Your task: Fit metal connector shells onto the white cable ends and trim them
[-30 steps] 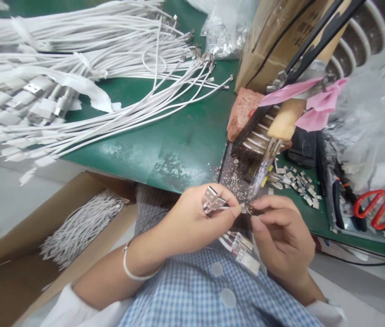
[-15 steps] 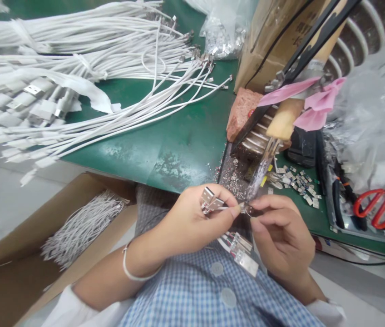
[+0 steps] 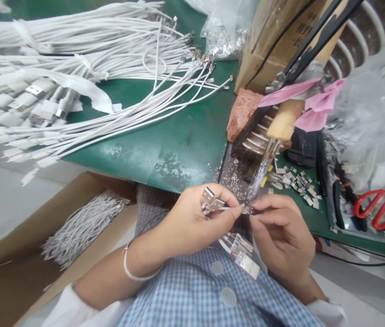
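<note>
My left hand (image 3: 192,222) is closed around a few metal USB plugs (image 3: 210,200), thumb and forefinger pinching one wire end. My right hand (image 3: 281,236) pinches a small metal part (image 3: 248,209) against that wire end, right under the tip of a fixed soldering iron (image 3: 264,170). More plugs with coloured wires (image 3: 242,252) hang below my hands, over my checked shirt. Both hands touch at the fingertips near the table's front edge.
A big pile of white cables (image 3: 76,77) covers the green table (image 3: 179,141) at left. A cardboard box with white cables (image 3: 76,227) sits below left. Small connector parts (image 3: 298,184), red scissors (image 3: 376,209), a brick (image 3: 242,113) and plastic bags (image 3: 223,32) lie at right.
</note>
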`<state>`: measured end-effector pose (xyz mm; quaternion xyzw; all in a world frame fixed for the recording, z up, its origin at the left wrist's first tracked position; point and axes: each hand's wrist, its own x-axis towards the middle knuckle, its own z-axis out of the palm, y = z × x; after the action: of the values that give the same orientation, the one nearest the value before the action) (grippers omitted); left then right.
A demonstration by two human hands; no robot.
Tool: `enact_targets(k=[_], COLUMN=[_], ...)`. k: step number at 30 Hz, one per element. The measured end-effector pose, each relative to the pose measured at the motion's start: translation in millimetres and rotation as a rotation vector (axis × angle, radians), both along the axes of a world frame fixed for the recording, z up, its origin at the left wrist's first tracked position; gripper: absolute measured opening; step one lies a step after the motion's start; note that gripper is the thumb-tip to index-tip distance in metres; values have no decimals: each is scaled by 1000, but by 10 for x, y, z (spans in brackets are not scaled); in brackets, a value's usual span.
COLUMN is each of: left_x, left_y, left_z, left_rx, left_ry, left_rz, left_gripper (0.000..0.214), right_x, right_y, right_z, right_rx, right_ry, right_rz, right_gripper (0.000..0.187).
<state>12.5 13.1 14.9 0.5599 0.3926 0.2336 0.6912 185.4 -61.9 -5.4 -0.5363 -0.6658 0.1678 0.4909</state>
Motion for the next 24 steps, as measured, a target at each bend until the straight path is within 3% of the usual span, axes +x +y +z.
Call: enact_targets(k=[8, 24], left_x=[-6, -13], left_y=[-10, 0], left_z=[-32, -20], left_rx=[-59, 11], left_ry=[13, -28], left_rz=[-10, 5], left_gripper=[15, 12], right_x=[15, -3], right_y=[1, 3], right_z=[-22, -24], right_rx=[-13, 17], right_ry=[10, -7], right_rz=[12, -21], right_gripper=[20, 21])
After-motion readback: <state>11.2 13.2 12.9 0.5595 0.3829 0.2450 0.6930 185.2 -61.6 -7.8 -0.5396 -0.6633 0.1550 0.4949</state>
